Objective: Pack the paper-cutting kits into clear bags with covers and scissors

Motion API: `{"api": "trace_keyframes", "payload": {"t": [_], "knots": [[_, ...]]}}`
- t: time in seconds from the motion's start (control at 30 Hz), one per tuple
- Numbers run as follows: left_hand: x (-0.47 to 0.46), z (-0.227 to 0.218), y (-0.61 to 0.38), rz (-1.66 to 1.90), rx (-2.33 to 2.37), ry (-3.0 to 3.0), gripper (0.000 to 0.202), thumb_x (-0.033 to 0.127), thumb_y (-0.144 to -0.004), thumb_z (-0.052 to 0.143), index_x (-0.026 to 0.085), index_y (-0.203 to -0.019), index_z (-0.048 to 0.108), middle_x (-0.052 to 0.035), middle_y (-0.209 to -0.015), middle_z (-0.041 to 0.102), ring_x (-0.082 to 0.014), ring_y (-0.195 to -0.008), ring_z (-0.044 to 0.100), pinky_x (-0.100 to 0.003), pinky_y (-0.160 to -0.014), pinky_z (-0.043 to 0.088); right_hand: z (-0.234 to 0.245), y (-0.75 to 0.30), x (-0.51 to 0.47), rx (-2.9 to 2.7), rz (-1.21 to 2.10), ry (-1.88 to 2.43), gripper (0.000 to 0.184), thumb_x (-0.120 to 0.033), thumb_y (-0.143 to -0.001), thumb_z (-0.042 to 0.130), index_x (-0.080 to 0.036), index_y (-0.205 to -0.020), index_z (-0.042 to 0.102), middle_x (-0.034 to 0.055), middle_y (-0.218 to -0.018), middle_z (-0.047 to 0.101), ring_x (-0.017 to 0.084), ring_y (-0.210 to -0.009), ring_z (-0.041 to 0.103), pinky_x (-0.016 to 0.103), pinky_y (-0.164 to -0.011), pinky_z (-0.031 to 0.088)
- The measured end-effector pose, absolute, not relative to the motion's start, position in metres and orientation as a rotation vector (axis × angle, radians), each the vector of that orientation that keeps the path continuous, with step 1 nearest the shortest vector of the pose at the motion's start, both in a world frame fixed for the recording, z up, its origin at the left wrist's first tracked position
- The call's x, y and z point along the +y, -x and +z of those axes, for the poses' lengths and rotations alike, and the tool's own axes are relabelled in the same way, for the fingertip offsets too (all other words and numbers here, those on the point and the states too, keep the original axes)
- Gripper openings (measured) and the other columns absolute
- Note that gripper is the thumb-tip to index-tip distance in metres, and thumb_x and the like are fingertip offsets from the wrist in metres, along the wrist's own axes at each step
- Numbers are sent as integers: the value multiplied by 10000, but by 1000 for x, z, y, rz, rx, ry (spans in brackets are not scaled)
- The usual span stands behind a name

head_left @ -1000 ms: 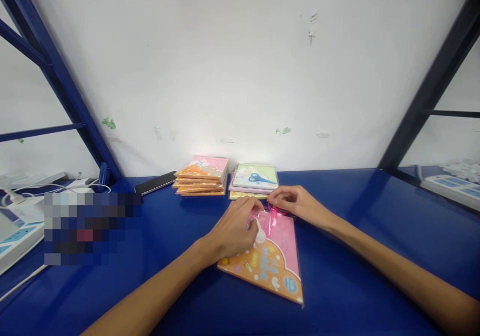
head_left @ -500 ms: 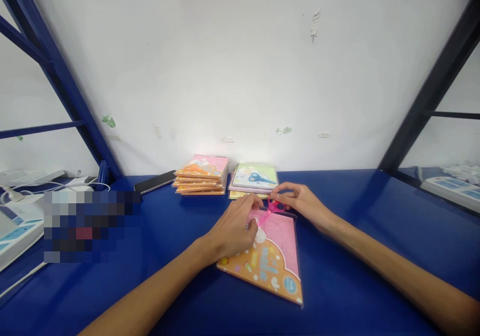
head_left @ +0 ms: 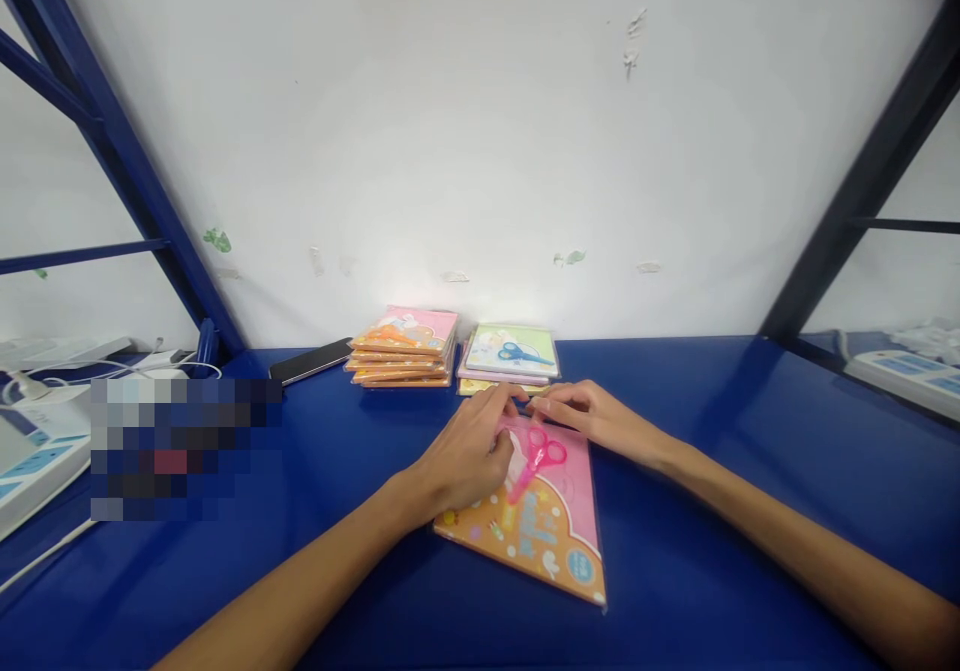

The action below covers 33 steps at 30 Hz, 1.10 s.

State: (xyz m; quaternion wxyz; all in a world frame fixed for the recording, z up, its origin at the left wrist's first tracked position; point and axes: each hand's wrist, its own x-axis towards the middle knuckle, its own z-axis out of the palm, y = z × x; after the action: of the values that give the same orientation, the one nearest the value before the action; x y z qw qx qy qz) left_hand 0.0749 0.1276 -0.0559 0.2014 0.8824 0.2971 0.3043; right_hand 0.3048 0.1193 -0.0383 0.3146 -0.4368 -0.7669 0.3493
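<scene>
A pink and orange booklet (head_left: 551, 541) lies tilted on the blue table in a clear plastic bag (head_left: 598, 521). Pink scissors (head_left: 534, 463) rest on the booklet's upper part, handles toward the bag's top edge, seemingly under the film. My left hand (head_left: 476, 451) lies over the booklet's upper left side, its curled fingers and thumb closed on the bag near the opening. At the top edge, my right hand (head_left: 592, 416) has its fingertips together on the bag, close to the left fingers. Exactly how the film sits between the fingers is hard to see.
Behind are a stack of bagged orange booklets (head_left: 405, 351) and a shorter stack topped by a green one with blue scissors (head_left: 521, 353). A black phone (head_left: 311, 359) lies left of them. Power strips (head_left: 45, 466) and white cables are at far left, another strip (head_left: 907, 381) at right.
The pink scissors have slid down from the top edge onto the booklet. My right hand has let go of their handles and moved left to the bag's edge. My left hand stays put.
</scene>
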Motion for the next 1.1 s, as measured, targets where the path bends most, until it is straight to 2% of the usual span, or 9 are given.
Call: {"api": "trace_keyframes", "payload": {"t": [0.07, 0.2, 0.37, 0.57, 0.7, 0.8, 0.87, 0.93, 1.1], "knots": [[128, -56, -75, 846, 861, -2480, 461, 41, -821, 457, 210, -1248, 494, -77, -1175, 623, -237, -1126, 580, -390, -1008, 440, -37, -307, 119, -2045, 925, 1149, 455, -579, -952, 540, -183, -867, 746, 65, -955, 731, 230, -885, 634, 321, -745, 458], [127, -55, -75, 822, 987, -2518, 435, 59, -845, 453, 203, -1252, 511, -91, -1166, 626, -252, -1137, 576, -418, -1016, 433, -38, -313, 122, -2154, 916, 1128, 329, -507, -923, 634, -208, -982, 756, 35, -897, 736, 195, -806, 640, 296, -707, 471], [126, -53, -74, 803, 1229, -2500, 422, 82, -873, 437, 186, -1268, 544, -145, -1271, 555, -286, -1241, 529, -451, -1056, 426, -44, -318, 127, -2149, 761, 1219, 291, -444, -939, 609, -210, -936, 782, 35, -857, 754, 189, -750, 633, 302, -676, 461], [135, -56, -74, 886, 1304, -2307, 520, 154, -892, 479, 145, -1412, 479, -173, -1306, 534, -299, -1295, 509, -442, -1114, 386, -48, -318, 129, -2054, 732, 1287, 245, -422, -879, 674, -236, -927, 827, 40, -886, 792, 223, -794, 682, 335, -720, 490], [145, -51, -72, 934, 1291, -2011, 567, 233, -875, 544, 141, -1431, 490, -157, -1252, 606, -283, -1047, 633, -439, -999, 454, -44, -318, 128, -2075, 749, 1267, 209, -370, -862, 683, -242, -938, 829, 38, -922, 801, 225, -813, 696, 336, -728, 501], [155, -49, -67, 905, 1238, -1907, 491, 313, -868, 569, 122, -1321, 598, -107, -1032, 694, -252, -863, 662, -382, -839, 504, -41, -318, 127, -2067, 732, 1220, 209, -355, -870, 673, -240, -954, 827, 36, -959, 802, 229, -864, 702, 339, -768, 508], [160, -48, -64, 881, 1174, -1854, 414, 359, -854, 600, 125, -1185, 681, -80, -925, 719, -254, -870, 674, -349, -799, 502, -39, -317, 125, -2032, 688, 1198, 213, -359, -878, 668, -240, -957, 825, 37, -980, 800, 236, -899, 700, 351, -802, 509], [162, -48, -62, 865, 1105, -1803, 409, 409, -832, 646, 126, -1119, 712, -88, -955, 741, -264, -922, 687, -338, -800, 504, -35, -317, 123, -1979, 629, 1195, 218, -381, -882, 665, -240, -948, 819, 42, -982, 795, 246, -913, 695, 367, -820, 512], [152, -42, -65, 810, 854, -1602, 532, 425, -768, 783, 143, -1208, 681, -109, -1045, 772, -263, -939, 729, -339, -803, 550, -28, -317, 118, -1793, 472, 1200, 266, -475, -849, 709, -226, -909, 781, 67, -937, 779, 249, -850, 683, 391, -789, 528]]}}
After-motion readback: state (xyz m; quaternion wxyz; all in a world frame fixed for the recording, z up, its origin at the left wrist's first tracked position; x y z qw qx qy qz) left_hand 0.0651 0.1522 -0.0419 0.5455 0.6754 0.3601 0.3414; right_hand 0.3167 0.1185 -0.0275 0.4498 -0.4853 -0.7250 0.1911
